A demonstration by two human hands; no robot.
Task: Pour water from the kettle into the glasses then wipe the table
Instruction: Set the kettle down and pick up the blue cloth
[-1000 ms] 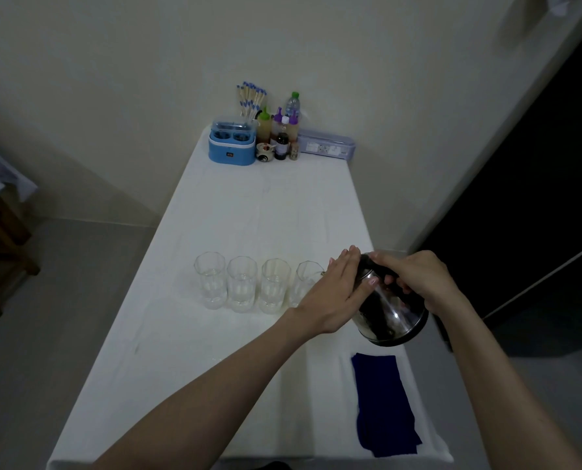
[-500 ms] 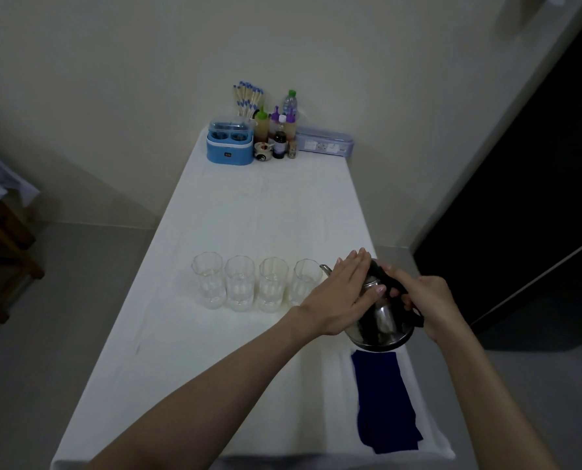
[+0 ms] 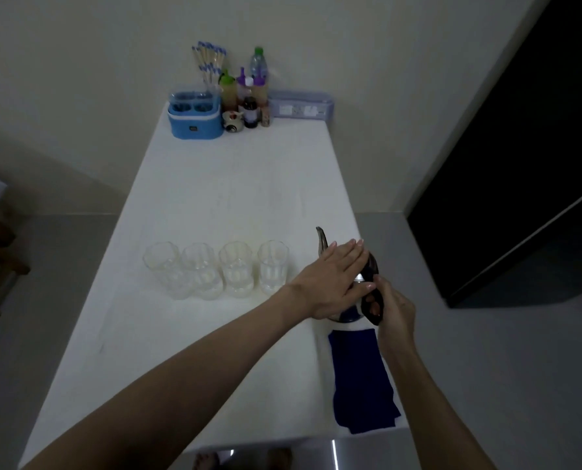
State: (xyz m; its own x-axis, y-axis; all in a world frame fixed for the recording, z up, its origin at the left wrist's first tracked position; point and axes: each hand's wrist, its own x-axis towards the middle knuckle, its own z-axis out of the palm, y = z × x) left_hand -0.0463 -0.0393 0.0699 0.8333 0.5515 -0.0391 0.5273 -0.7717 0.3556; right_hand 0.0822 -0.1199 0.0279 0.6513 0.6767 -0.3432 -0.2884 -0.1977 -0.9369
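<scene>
Kettle [image 3: 350, 290] upright at the right edge of the worktop [image 3: 215, 205], spout pointing far, just right of the four glasses [image 3: 215, 269] in their row. Left hand [image 3: 333, 283] laid flat over the lid, fingers straight. Right hand [image 3: 393, 308] curled round the black handle. Blue cloth [image 3: 361, 378] lying near, just behind the kettle, partly over the edge.

Risks, by judgement: kettle knocked off that edge, or tipped into the nearest glass (standing close) if let go carelessly; cloth dragged to the floor by a passing wrist. Water levels hard to read in this dim light.
</scene>
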